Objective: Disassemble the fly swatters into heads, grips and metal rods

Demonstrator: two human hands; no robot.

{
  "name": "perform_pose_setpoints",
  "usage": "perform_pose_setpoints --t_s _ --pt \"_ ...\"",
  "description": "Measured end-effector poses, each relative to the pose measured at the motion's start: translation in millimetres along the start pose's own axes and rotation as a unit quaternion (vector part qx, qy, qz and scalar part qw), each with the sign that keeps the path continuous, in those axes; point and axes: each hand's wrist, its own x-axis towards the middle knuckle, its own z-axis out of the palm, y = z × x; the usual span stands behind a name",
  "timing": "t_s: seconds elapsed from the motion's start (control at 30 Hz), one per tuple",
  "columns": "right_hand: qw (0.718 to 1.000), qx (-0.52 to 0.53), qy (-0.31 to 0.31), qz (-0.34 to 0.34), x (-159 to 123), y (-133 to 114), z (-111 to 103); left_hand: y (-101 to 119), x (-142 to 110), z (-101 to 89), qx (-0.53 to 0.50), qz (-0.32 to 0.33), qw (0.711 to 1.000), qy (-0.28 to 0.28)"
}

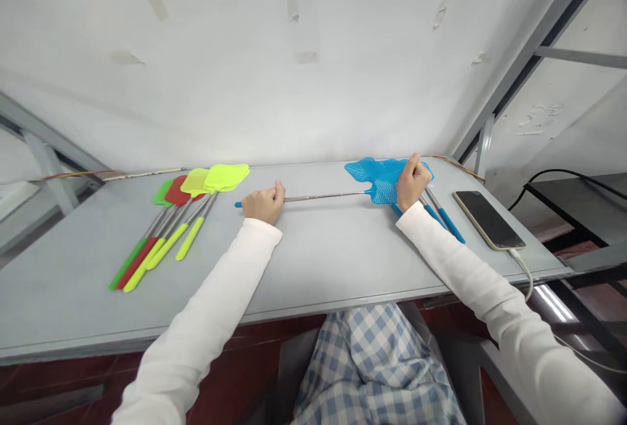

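Note:
A blue fly swatter with an extended thin metal rod lies level between my two hands, just above the table. My left hand is closed around its handle, whose blue end sticks out on the left. My right hand is closed on the swatter's mesh head at the right. Behind and beneath that hand lie more blue fly swatters, their handles pointing towards me. To the left of my left hand is a fanned group of green, red and yellow fly swatters with shorter rods.
A phone with a white charging cable lies at the table's right end. The grey table meets a white wall behind, with metal frame posts at both sides. Thin wires run along the back edge.

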Motion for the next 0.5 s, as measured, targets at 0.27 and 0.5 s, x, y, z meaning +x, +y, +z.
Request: perform_pose_setpoints --t_s 0.27,0.5 --pt "0.999 0.038 0.033 0.01 -10 -24 -6 34 -27 -5.5 -0.029 0.021 0.999 -0.002" --pt "0.997 0.049 0.047 0.028 -8 -24 -8 39 -33 -8.7 -0.01 0.034 0.999 -0.02"
